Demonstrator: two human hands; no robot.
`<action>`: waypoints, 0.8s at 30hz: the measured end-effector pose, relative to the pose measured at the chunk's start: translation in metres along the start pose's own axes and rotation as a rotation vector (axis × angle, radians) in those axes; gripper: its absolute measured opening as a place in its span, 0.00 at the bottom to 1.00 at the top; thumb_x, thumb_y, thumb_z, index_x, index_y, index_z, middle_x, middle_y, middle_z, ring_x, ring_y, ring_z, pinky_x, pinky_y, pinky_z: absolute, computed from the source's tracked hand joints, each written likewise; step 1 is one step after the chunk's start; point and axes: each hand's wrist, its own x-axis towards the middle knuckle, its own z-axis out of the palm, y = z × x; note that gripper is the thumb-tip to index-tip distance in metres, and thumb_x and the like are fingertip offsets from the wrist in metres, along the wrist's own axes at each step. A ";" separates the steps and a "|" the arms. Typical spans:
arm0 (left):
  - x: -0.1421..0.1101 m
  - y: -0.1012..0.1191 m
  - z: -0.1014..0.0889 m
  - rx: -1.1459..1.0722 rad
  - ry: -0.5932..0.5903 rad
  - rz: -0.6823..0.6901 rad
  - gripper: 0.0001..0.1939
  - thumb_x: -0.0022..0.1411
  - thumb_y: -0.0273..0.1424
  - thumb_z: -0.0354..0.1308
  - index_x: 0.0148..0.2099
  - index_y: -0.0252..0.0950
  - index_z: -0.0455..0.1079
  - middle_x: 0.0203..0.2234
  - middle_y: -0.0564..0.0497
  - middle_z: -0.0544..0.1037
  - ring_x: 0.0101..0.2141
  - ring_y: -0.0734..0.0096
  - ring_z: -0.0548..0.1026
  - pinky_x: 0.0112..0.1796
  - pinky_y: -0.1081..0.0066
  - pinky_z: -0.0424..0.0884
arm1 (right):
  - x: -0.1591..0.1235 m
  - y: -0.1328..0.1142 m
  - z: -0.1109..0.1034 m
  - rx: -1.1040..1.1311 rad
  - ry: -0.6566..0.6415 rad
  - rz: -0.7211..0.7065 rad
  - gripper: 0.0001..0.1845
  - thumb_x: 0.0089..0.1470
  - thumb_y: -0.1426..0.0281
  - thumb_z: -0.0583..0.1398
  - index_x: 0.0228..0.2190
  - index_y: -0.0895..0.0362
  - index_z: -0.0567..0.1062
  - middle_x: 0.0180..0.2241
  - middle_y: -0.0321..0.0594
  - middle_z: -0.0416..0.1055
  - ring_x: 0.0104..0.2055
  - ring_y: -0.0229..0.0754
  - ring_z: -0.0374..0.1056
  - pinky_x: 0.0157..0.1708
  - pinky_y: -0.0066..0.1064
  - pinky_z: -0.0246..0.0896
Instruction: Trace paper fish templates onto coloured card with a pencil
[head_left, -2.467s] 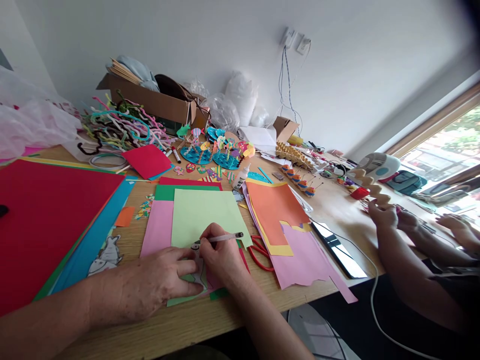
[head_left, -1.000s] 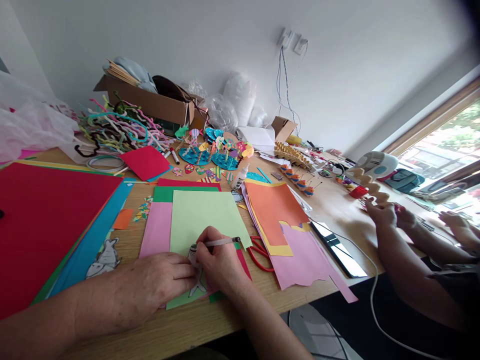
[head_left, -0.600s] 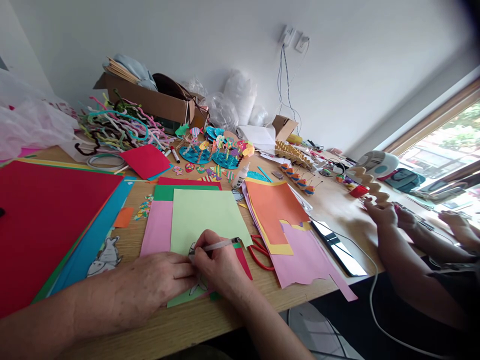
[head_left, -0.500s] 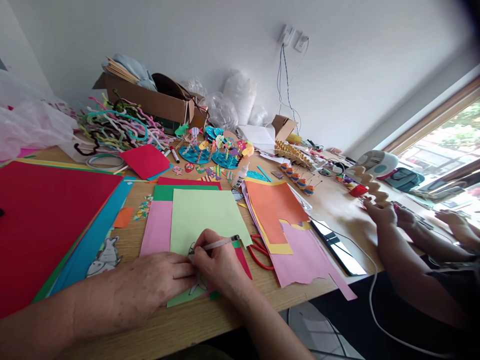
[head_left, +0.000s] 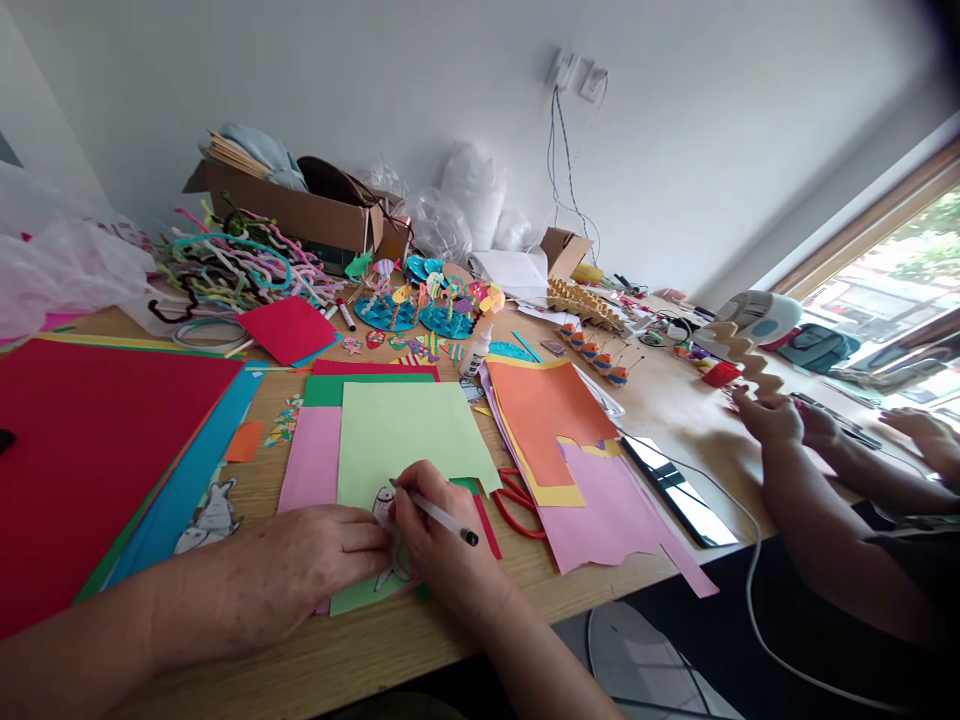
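Note:
My right hand [head_left: 450, 545] grips a pen [head_left: 444, 517] with a clear barrel and black end cap. Its tip is at the light green paper [head_left: 412, 430], by the head of a black-and-white fish cut-out [head_left: 383, 502]. My left hand [head_left: 315, 555] lies flat with fingers stretched, its fingertips at the cut-out's left side; the fish's middle is partly hidden by my hands. Pink, green and red sheets lie beneath the light green one. Scissors with red handles [head_left: 519, 505] are right of my right hand, partly under paper. More grey animal cut-outs [head_left: 214, 515] lie beyond my left forearm.
Large coloured sheets [head_left: 112, 450] cover the left side. Orange paper [head_left: 536, 410] and pink paper [head_left: 607, 520] lie right, beside a black phone-like slab [head_left: 679, 490]. A glue bottle [head_left: 477, 352] stands behind. Another person's hands [head_left: 772, 415] hold a wavy brown strip at the right.
My right hand has tilted the pen, so its rear end now points lower and toward me. The fish's head has come into view. My left hand stays almost still.

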 end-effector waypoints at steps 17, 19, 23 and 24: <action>0.028 -0.043 -0.049 -0.024 -0.035 0.050 0.22 0.58 0.14 0.42 0.40 0.36 0.75 0.35 0.48 0.80 0.41 0.66 0.74 0.42 0.72 0.69 | -0.003 0.004 0.004 0.106 0.047 0.014 0.05 0.57 0.69 0.50 0.29 0.52 0.63 0.24 0.36 0.71 0.25 0.41 0.67 0.25 0.27 0.53; 0.030 -0.046 -0.046 -0.040 -0.052 0.066 0.23 0.56 0.13 0.44 0.41 0.37 0.76 0.35 0.48 0.80 0.41 0.66 0.74 0.42 0.73 0.69 | -0.004 0.003 0.004 0.113 0.055 0.022 0.05 0.57 0.69 0.49 0.29 0.52 0.63 0.24 0.37 0.72 0.25 0.41 0.67 0.25 0.27 0.54; 0.031 -0.049 -0.043 -0.070 -0.067 0.078 0.24 0.56 0.11 0.44 0.43 0.37 0.76 0.36 0.48 0.80 0.42 0.66 0.73 0.44 0.73 0.68 | -0.004 0.001 0.003 0.118 0.053 0.035 0.06 0.57 0.68 0.49 0.28 0.52 0.62 0.23 0.36 0.72 0.23 0.40 0.65 0.23 0.26 0.53; 0.031 -0.050 -0.042 -0.076 -0.066 0.078 0.24 0.56 0.11 0.44 0.43 0.36 0.76 0.36 0.48 0.80 0.42 0.66 0.73 0.44 0.73 0.68 | -0.003 0.001 0.004 0.114 0.054 0.040 0.06 0.57 0.68 0.49 0.28 0.52 0.62 0.23 0.36 0.72 0.22 0.39 0.65 0.22 0.26 0.52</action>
